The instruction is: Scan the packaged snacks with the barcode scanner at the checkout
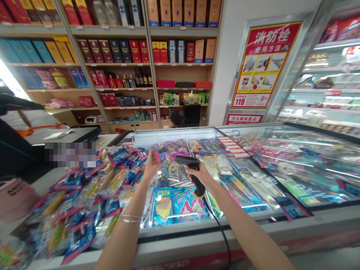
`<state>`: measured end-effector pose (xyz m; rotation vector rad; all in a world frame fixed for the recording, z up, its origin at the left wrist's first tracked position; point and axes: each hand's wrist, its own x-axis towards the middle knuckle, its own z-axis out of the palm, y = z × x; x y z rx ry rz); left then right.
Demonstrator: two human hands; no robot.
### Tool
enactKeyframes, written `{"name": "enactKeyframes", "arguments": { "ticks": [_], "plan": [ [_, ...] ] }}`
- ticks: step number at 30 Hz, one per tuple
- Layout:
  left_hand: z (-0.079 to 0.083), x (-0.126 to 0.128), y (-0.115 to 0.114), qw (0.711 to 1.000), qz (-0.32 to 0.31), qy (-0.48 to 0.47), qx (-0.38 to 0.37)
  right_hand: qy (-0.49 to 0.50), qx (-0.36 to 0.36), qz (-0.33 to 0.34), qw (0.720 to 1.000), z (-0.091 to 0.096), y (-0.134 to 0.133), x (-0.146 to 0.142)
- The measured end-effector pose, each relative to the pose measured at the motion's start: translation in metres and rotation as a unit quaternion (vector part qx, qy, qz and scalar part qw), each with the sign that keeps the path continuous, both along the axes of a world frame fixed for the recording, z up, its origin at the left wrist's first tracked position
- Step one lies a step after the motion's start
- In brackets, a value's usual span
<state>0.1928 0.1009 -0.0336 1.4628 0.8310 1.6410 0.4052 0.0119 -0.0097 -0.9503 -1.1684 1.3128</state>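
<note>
My right hand [197, 171] is wrapped round the grip of a black barcode scanner [187, 161], whose head points left. A black cable runs from its base toward me. To the left, my left hand [152, 165] is closed on a small blue and pink snack packet [162, 153] held in front of the scanner head. Both hands are above the glass-topped chest freezer [157, 237]. Blue and yellow ice cream packs [163, 206] show below them. A heap of blue and pink wrapped snack packets [81, 232] spreads over the left side.
A pink tub [14, 198] stands at the far left beside a counter [70, 135]. Shelves of boxed bottles [118, 50] line the back wall. A red fire hydrant poster [267, 63] hangs at right, near a lit display fridge [332, 90].
</note>
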Motion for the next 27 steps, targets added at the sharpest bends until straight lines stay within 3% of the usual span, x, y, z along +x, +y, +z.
{"name": "enactKeyframes", "arguments": {
  "ticks": [12, 19, 27],
  "plan": [
    [0.000, 0.003, 0.000, 0.997, 0.023, -0.066, -0.019, 0.012, 0.004, 0.002, 1.000, -0.002, 0.006, 0.001],
    [-0.002, 0.014, -0.005, 0.981, -0.014, -0.153, -0.119, 0.001, 0.007, 0.000, 1.000, -0.002, 0.006, 0.002],
    [0.001, 0.021, -0.010, 0.974, -0.033, -0.178, -0.134, -0.054, 0.043, 0.003, 0.998, -0.005, 0.005, 0.002]
  ]
}}
